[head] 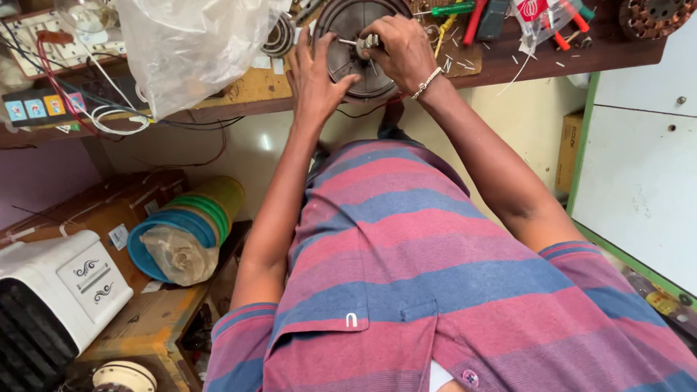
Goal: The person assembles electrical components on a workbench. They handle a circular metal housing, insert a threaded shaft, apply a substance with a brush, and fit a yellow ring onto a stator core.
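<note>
The wooden worktop [247, 91] runs across the top of the view. At twelve o'clock on it lies a round dark motor housing [356, 43], flat face up, with a thin shaft [348, 42] pointing toward nine o'clock. The left hand [316, 76] lies open, fingers spread against the housing's rim. The right hand [403, 47] is curled around a small metal part [369, 42] at the hub. At eleven o'clock a clear plastic bag [189, 43] sags; its contents cannot be made out.
</note>
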